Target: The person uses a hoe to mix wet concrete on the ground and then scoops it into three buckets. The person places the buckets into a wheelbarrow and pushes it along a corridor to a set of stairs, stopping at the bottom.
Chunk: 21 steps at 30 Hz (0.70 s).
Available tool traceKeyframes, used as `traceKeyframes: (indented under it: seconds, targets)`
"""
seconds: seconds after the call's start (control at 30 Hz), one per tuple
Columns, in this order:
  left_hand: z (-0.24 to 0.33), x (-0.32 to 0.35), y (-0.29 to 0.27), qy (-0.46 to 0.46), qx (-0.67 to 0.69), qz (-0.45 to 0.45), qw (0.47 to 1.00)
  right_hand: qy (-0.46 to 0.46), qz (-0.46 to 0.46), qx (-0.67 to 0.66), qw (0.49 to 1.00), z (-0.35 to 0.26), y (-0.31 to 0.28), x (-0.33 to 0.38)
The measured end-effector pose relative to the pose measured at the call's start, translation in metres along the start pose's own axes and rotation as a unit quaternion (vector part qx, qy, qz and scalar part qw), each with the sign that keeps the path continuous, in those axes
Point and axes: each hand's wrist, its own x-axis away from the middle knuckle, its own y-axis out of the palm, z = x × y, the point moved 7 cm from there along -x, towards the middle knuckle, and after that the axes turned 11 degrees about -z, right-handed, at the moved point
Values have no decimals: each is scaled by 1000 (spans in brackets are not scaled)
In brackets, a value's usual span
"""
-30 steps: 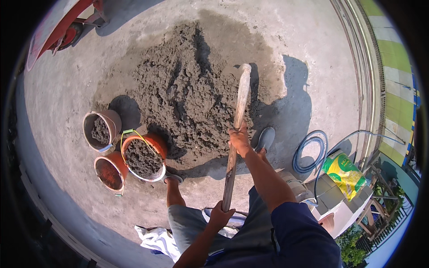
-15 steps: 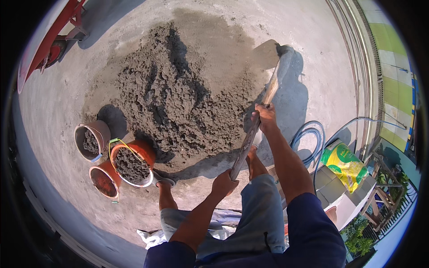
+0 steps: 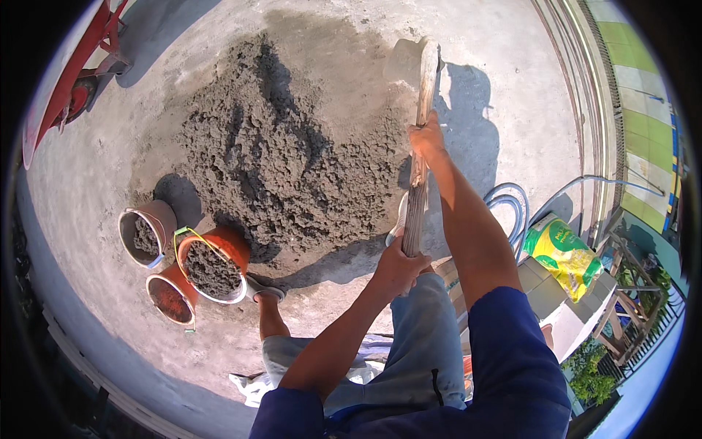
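Both my hands are wrapped round the wooden handle of a hoe (image 3: 417,194). My left hand (image 3: 400,269) grips its near end, close to my knee, while my right hand (image 3: 428,137) holds it farther up toward the head. The hoe's flat blade (image 3: 404,62) is turned left, at the far right border of a heap of wet grey mortar (image 3: 285,161). Whether the blade touches the ground I cannot tell. Left of my foot, an orange bucket (image 3: 238,249) with a yellow handle and a pale bucket (image 3: 157,219) hold mortar.
Beside them stands a smaller orange bucket (image 3: 175,293), its inside stained. A red wheelbarrow (image 3: 69,80) is at the far left. To the right lie a coiled blue hose (image 3: 518,208), a green-and-yellow sack (image 3: 561,256) on grey blocks (image 3: 545,289), and long rods (image 3: 574,95) along the ground.
The hoe has moved away from me and slightly left, its handle now more upright in the picture. Both hands went with it, my right arm stretching farther forward.
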Motion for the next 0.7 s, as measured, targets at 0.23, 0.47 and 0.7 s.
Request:
traceKeyframes:
  seconds: [0.23,0.47,0.7]
  targets:
    - [-75,134,-35,-138,-28,1,990,66,-54,-358,930,40,93,58]
    - [-144,270,-91,-164,-170,61,970,220,-151,-438,859,62,235,193]
    - [-103,320,-56,-149,-144,46,977,237,-258,-480,804,69,263,243]
